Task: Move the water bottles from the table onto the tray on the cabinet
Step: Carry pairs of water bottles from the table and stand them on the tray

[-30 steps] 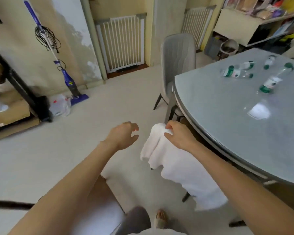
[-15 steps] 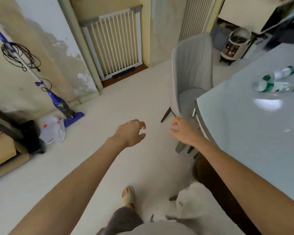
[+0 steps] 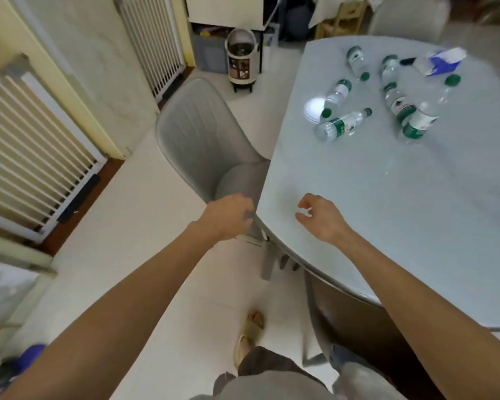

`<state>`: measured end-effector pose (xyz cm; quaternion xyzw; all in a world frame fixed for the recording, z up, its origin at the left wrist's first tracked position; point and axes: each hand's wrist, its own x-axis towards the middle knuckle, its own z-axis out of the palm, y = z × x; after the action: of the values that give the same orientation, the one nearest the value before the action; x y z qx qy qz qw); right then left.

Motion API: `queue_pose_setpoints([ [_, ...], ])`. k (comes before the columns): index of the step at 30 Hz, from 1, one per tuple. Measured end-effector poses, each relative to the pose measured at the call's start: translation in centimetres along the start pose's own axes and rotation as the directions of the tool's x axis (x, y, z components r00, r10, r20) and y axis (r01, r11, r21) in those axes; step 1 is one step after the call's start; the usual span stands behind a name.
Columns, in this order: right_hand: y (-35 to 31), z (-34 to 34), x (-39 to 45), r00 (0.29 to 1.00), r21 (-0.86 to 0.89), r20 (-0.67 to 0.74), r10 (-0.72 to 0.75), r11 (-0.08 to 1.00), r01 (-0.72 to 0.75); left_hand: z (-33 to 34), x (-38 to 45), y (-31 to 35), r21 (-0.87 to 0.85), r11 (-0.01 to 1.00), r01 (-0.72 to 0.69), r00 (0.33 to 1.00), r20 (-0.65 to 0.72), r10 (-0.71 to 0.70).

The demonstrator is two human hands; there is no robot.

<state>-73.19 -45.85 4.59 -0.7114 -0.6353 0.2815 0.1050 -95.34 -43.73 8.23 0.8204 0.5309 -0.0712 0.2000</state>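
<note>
**Empty hands at the edge of a bottle-strewn surface**

Head view: A person stands at the near rim of a rounded pale grey surface (image 3: 401, 212), both bare arms stretched forward. The left hand (image 3: 228, 216) hangs just off the surface's edge, in front of a grey chair (image 3: 202, 140) pushed against that edge; its fingers curl loosely and its grip holds nothing. The right hand (image 3: 321, 216) hovers over the near part of the surface, thumb and fingers half-curled and apart, its grip likewise empty.

The water bottles lie toward the far end of the surface, well apart from both hands. One small bottle (image 3: 342, 126) lies on its side nearest the hands, with another (image 3: 336, 96) just beyond it beside a bright patch of reflected light. Further back lie a third (image 3: 357, 62) and a fourth (image 3: 388, 66). Toward the right side of the surface, two larger green-labelled bottles (image 3: 400, 103) (image 3: 425, 116) lie side by side. A blue-and-white packet (image 3: 442, 60) sits at the far edge of the surface.

Past the chair, a round white appliance (image 3: 241, 63) stands on the floor. Below the hands, a sandalled foot (image 3: 251, 333) shows on the pale floor.
</note>
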Motion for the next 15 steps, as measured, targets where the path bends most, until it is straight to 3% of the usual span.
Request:
queue_pose_setpoints([
  [9,4.5,-6.3,9.1,0.938,0.201,-0.168,0.304,0.942,-0.269,-5.8,18.6,1.0,0.007,0.974,-0.228,0.971,0.073,0.227],
  [15,7.3,-9.4,13.3,0.783,0.354,-0.292,0.549,0.822,-0.445,-7.5,31.2,4.1,0.003,0.916,-0.401,0.904,0.164,0.395],
])
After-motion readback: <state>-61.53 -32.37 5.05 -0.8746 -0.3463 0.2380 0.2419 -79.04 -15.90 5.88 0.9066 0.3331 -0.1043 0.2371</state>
